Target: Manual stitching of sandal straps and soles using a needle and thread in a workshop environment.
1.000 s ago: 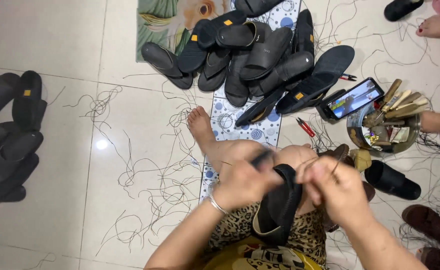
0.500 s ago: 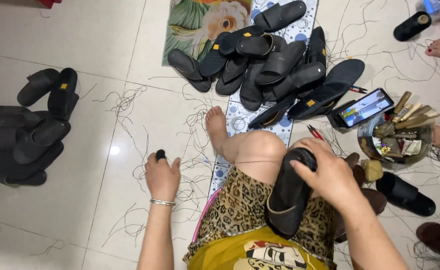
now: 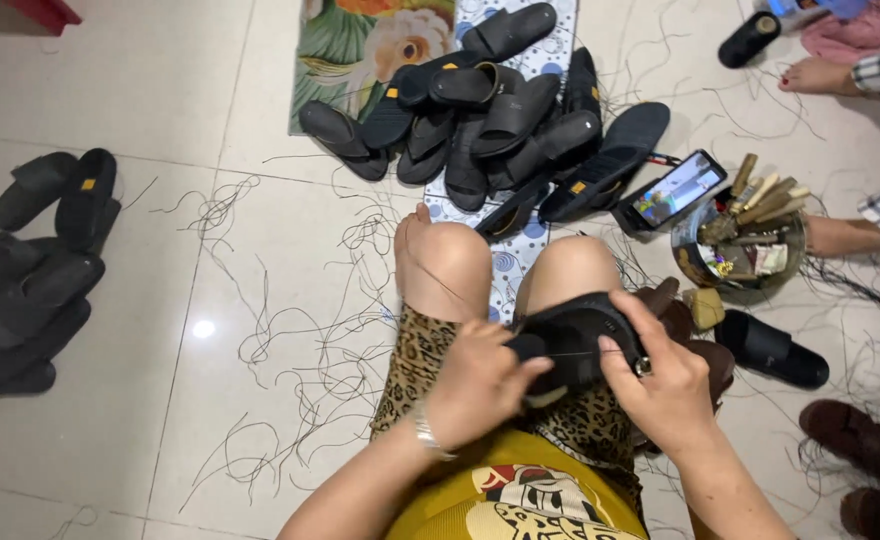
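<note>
1. The black slipper (image 3: 575,340) sits on the person's lap at lower centre of the frame, between the two hands and touching both
2. The left hand (image 3: 480,385) is closed around the slipper's near left end, with a small dark tool pinched in its fingertips; the right hand (image 3: 660,385) is curled over the slipper's right edge, fingers wrapped onto its strap
3. The slipper's long axis runs roughly left to right across the lap, tilted a little up toward the right; which end is the toe cannot be told
4. A thin thread (image 3: 440,280) runs from the left hand up and left across the knee
5. One pile of black slippers (image 3: 490,110), about a dozen, lies on the patterned mats at upper centre; a second pile (image 3: 30,270), about six, is at the left edge
6. One phone (image 3: 675,190) with a lit screen lies beside one round bowl of tools (image 3: 745,235) at the right; a single slipper (image 3: 770,350) lies below the bowl
</note>
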